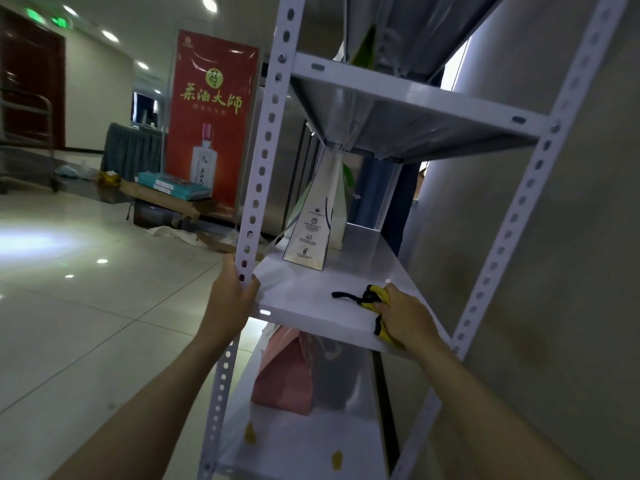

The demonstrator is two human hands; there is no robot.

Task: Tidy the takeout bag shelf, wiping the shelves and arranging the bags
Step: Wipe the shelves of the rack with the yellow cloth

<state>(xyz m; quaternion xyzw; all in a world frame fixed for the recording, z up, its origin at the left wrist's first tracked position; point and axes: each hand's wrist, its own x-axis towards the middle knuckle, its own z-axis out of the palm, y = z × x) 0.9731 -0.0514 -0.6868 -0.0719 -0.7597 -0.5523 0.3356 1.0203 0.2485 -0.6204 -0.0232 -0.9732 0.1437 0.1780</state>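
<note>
A white metal shelf rack stands in front of me. My left hand [232,296] grips its front left post [258,188] at the level of the middle shelf [311,306]. My right hand [407,315] holds a yellow cloth with black trim [372,297] pressed on the right part of that shelf. A white paper takeout bag [313,220] stands upright at the back of the same shelf. On the shelf below, a pink bag [285,374] stands. Another pale bag [391,29] sits on the top shelf, cut off by the frame.
A grey wall [571,271] runs close along the rack's right side. To the left lies glossy tiled floor [86,323]. Further back stand a red poster stand [213,116], cardboard with boxes [173,192] and a metal trolley [24,147].
</note>
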